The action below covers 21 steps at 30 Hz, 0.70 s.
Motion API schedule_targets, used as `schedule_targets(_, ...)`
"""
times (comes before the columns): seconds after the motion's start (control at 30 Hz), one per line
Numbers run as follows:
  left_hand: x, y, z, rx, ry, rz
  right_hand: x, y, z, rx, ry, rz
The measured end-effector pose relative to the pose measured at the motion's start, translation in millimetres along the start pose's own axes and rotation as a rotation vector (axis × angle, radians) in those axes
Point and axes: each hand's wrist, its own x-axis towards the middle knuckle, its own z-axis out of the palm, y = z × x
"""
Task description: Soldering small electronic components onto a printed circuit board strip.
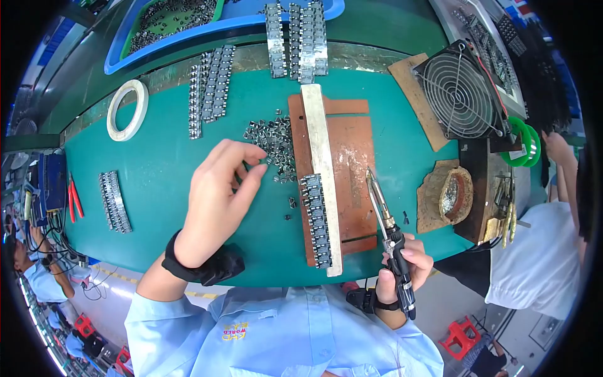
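Observation:
My right hand [408,267] grips a black-handled soldering iron [396,242]. Its metal tip points up and away, over the reddish-brown board [353,169]. A thin metal tube runs alongside the tip. My left hand [220,191] is at the near-left edge of a pile of small metal-cased components [276,141]. Its thumb and index fingertip are slightly apart beside the pile, and nothing shows held between them. Across the board lies a long pale bar [321,141]. A strip of small black circuit boards [316,220] rests along the bar's near left side.
Further strips of boards [217,81] lie farther back and another strip [115,201] at left. A tape roll [112,116], red-handled tool [75,201] and blue tray [251,26] surround the work. Right stand a fan [461,88], round container [465,198] and green spool [531,144]; a co-worker's arm [559,151] is beyond.

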Motion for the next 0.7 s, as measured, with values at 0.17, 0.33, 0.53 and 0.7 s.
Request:
schedule_targets(0.17,4,3,8,0.164,0.029,0.094,1,-1,-1,-0.087,-0.059,-0.003)
schedule_targets(0.33,-3,5,-1,0.028,-0.010,-0.002,2,-1,-2,-0.067,-0.076,0.004)
schedule_targets(0.53,-19,11,-3,-0.591,-0.319,-0.262,3,1,-2,-0.039,-0.078,0.008)
schedule_targets(0.7,-26,15,5,-0.854,-0.384,-0.504,6,5,1,0.035,-0.001,-0.047)
